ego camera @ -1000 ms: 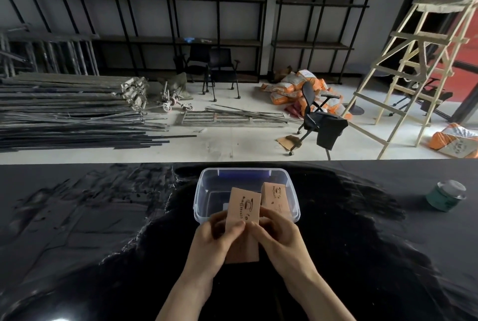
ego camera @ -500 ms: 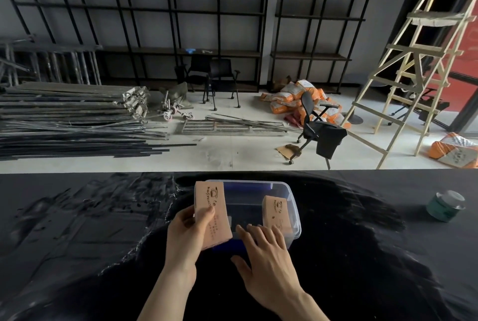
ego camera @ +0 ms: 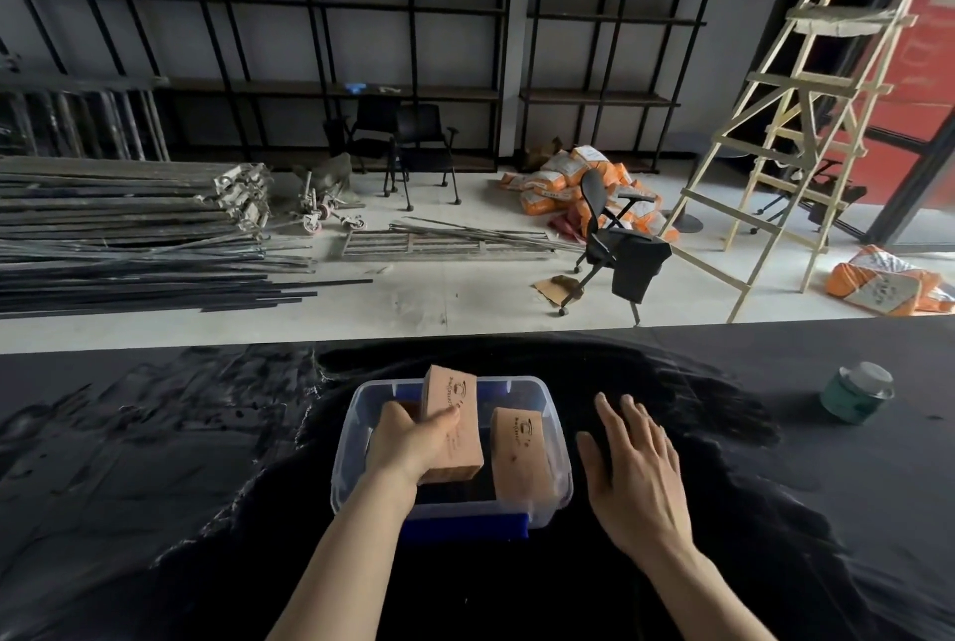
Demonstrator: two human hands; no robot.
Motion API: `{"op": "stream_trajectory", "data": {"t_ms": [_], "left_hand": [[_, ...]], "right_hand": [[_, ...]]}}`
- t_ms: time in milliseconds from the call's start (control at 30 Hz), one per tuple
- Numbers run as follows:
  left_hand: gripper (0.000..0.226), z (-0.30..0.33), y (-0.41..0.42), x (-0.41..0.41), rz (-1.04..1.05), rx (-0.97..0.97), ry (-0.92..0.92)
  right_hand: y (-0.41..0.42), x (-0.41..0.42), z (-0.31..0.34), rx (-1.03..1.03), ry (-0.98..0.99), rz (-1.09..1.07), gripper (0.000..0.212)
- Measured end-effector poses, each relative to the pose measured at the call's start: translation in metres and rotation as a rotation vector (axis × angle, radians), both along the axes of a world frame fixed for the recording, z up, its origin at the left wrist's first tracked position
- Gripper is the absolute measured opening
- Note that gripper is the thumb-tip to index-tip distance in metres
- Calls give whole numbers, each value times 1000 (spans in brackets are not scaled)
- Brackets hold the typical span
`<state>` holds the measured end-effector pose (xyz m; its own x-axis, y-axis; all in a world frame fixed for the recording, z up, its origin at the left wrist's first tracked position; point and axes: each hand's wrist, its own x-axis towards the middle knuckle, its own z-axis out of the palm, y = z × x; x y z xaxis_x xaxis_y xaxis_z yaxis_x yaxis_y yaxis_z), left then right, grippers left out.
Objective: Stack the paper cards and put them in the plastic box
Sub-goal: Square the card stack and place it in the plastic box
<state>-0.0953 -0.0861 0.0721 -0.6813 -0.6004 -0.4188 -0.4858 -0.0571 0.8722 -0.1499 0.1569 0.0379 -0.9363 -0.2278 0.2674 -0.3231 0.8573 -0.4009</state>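
Observation:
A clear plastic box (ego camera: 560,454) with blue latches sits on the black table in front of me. My left hand (ego camera: 408,444) grips a stack of brown paper cards (ego camera: 455,426) and holds it tilted over the box's left half. A second stack of brown cards (ego camera: 519,454) stands inside the box at its right side. My right hand (ego camera: 638,472) hovers flat with spread fingers just right of the box, holding nothing.
A green jar with a pale lid (ego camera: 855,392) stands on the table at far right. The black table (ego camera: 155,459) has a glossy, streaked surface. Beyond its far edge are metal rods, chairs, orange sacks and a wooden ladder (ego camera: 806,113).
Both hands squared the card stack in front of the box; now my left hand alone carries it over the box interior. My right hand let go and moved to the right of the box.

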Motion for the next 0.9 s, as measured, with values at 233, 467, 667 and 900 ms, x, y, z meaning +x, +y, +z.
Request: {"op": "stream_trajectory", "data": {"t_ms": [233, 467, 667, 900], "left_hand": [[71, -22, 10, -24, -115, -87, -220], [90, -31, 14, -32, -275, -196, -426], [68, -29, 18, -31, -432, -645, -554], [37, -26, 25, -32, -440, -671, -453]], "right_hand": [[19, -22, -67, 383, -284, -9, 90], [19, -21, -77, 387, -203, -34, 89], [20, -22, -81, 375, -205, -35, 86], [19, -23, -82, 367, -207, -38, 88]]}}
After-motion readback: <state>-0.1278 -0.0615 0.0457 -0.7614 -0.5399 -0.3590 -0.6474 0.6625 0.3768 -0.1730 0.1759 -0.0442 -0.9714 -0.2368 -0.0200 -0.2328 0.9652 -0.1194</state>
